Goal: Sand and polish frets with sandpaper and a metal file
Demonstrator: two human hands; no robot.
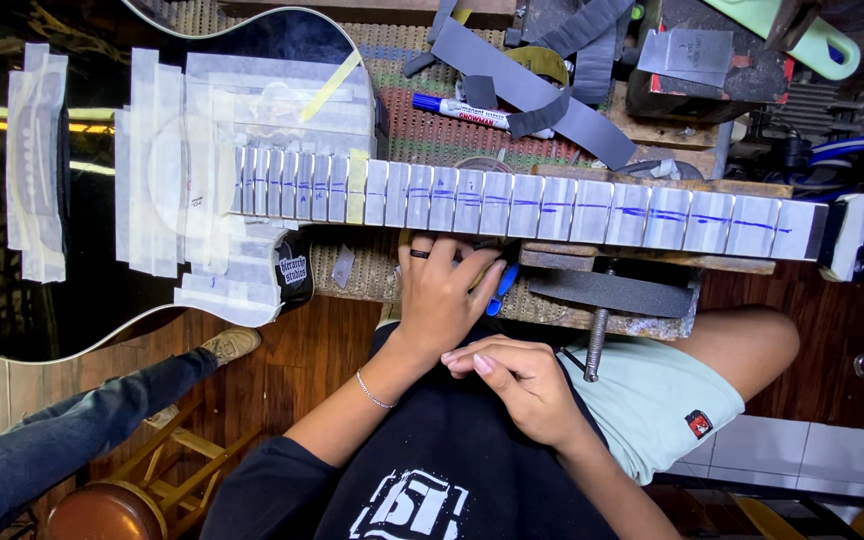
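Note:
A black acoustic guitar (72,300) lies across the bench. Its body top and neck (552,205) are covered in strips of pale masking tape, and a blue line runs along the taped frets. My left hand (442,292), with a ring and a thin bracelet, lies at the bench edge just below the neck, fingers closed over a small blue-handled object (501,288) that is mostly hidden. My right hand (517,382) is loosely curled over my lap, its fingertips touching my left wrist, and nothing shows in it.
A blue-capped marker (462,110) and grey strips (552,90) lie on the ribbed mat behind the neck. A clamp screw (597,340) hangs under the wooden neck support. Another person's jeans leg and shoe (82,420) and a wooden stool (102,510) are at lower left.

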